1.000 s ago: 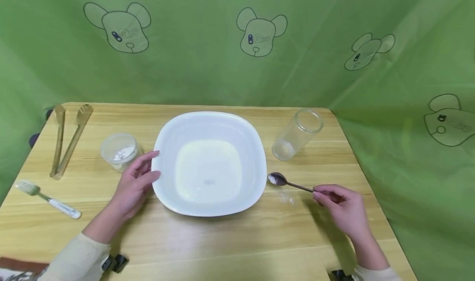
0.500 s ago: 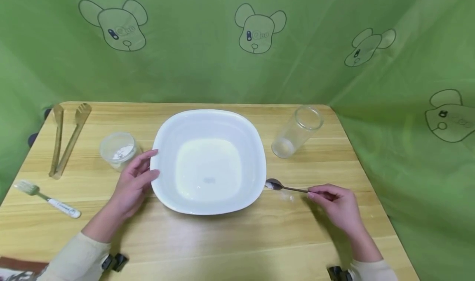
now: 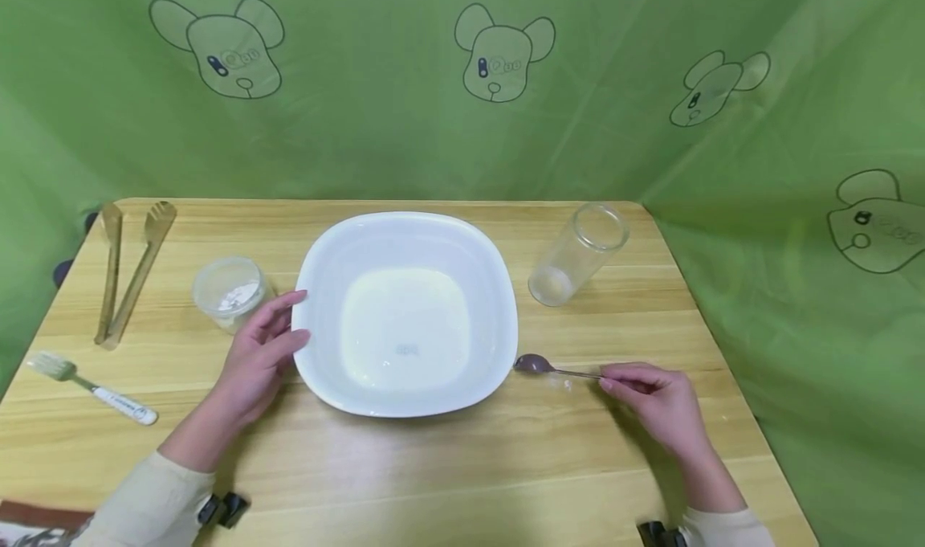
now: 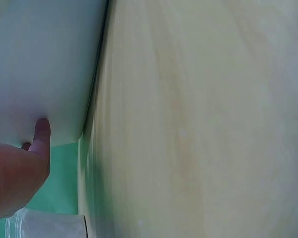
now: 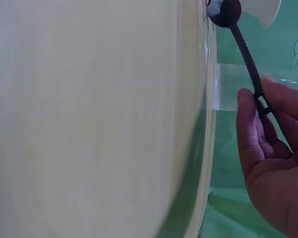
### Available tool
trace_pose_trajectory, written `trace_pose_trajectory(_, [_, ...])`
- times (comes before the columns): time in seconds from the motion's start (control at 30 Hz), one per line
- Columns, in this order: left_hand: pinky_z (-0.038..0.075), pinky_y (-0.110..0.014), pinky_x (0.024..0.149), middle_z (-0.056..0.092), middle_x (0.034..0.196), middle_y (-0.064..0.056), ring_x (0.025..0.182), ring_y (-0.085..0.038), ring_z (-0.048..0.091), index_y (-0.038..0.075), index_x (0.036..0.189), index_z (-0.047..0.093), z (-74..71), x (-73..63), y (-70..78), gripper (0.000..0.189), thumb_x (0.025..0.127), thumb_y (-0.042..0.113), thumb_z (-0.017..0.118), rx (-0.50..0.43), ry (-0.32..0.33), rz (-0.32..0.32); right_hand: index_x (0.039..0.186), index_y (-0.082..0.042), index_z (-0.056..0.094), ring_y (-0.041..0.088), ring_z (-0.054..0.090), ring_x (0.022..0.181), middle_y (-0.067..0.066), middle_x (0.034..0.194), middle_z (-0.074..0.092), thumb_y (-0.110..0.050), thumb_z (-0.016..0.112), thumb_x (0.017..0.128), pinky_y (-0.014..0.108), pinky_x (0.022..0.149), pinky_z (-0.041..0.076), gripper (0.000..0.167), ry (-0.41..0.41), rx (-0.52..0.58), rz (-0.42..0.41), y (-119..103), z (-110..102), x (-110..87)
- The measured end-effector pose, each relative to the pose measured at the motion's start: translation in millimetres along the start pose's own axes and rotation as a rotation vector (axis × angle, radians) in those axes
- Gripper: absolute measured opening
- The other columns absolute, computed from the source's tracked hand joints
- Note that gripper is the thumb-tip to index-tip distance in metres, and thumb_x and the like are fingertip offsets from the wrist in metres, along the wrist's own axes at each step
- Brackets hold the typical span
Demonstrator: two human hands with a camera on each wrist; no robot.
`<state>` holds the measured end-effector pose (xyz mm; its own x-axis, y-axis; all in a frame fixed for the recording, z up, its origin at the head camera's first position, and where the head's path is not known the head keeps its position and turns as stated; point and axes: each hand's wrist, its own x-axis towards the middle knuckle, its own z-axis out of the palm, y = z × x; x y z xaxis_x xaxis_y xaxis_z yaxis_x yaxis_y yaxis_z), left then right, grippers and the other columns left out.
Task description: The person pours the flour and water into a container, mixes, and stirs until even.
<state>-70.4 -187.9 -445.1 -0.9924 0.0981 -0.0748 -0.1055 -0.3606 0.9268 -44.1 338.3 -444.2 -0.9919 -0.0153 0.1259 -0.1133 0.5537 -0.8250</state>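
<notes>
A large white basin (image 3: 405,330) stands in the middle of the wooden table. My left hand (image 3: 253,362) touches its left side, with the thumb and fingers spread. In the left wrist view the thumb (image 4: 42,129) lies against the basin's outer wall. Between thumb and fingers, my right hand (image 3: 659,398) pinches the handle of a dark metal spoon (image 3: 533,363). The spoon's bowl is at the basin's right edge; whether they touch I cannot tell. White matter clings to the spoon in the right wrist view. Small white traces (image 3: 567,384) are on the table below it.
Left of the basin stands a clear tub (image 3: 230,290) with white contents. Wooden tongs (image 3: 133,290) and a white-handled fork (image 3: 108,396) lie farther left. A clear glass (image 3: 571,258) stands at the back right, and a green curtain (image 3: 376,145) hangs behind the table.
My right hand has shifted left with the spoon, bringing its bowl to the basin's edge. The spoon has turned, hiding its white contents from the head view. My left hand stays in place.
</notes>
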Motion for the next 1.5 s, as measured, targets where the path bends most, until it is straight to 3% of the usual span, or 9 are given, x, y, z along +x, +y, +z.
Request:
trace_pose_trajectory(0.23, [0.056,-0.032,0.089,0.05,0.141,-0.013,0.117,-0.023,0.058,0.008,0.143,0.05,0.9,0.0,1.4,0.05,0.095,-0.007,0.058,0.014,0.002,-0.006,0.098,0.006,0.075,0.011,0.071,0.076,0.016,0.094,0.074,0.01,0.084,0.071,0.024,0.066,0.059,0.029,-0.056,-0.032,0.041,0.4,0.3,-1.1])
trace_pose_trajectory(0.53, [0.055,-0.032,0.091,0.05,0.142,-0.012,0.118,-0.021,0.058,0.008,0.143,0.05,0.3,-0.5,0.8,0.051,0.095,-0.006,0.059,0.018,0.008,-0.015,0.09,-0.005,0.077,0.013,0.063,0.063,0.001,0.075,0.07,0.004,0.091,0.061,0.023,0.054,0.055,0.034,-0.06,-0.205,0.005,6.1,2.7,-3.7])
trace_pose_trajectory(0.8, [0.055,-0.032,0.091,0.05,0.142,-0.012,0.119,-0.021,0.057,0.008,0.143,0.05,0.1,-0.9,-0.2,0.051,0.095,-0.007,0.058,0.014,0.002,-0.002,0.091,-0.009,0.078,0.014,0.057,0.063,-0.002,0.073,0.066,-0.006,0.094,0.062,0.025,0.054,0.05,0.033,-0.11,-0.293,0.082,5.6,0.0,-5.7])
trace_pose_trajectory(1.23, [0.055,-0.032,0.091,0.05,0.142,-0.012,0.119,-0.022,0.057,0.007,0.143,0.049,0.9,-1.2,0.3,0.051,0.095,-0.007,0.058,0.029,0.008,0.006,0.095,-0.01,0.078,0.017,0.057,0.071,0.0,0.078,0.065,-0.011,0.092,0.067,0.026,0.06,0.049,0.032,-0.157,-0.321,0.196,6.1,0.5,-3.8])
trace_pose_trajectory(1.5, [0.052,-0.03,0.095,0.038,0.151,-0.023,0.123,-0.021,0.053,0.003,0.147,0.043,6.1,-2.9,2.6,0.053,0.097,-0.004,0.058,0.132,0.029,0.01,0.096,-0.01,0.078,0.017,0.057,0.074,0.001,0.08,0.065,-0.012,0.092,0.068,0.025,0.061,0.049,0.031,-0.175,-0.325,0.213,5.4,0.7,-2.8])
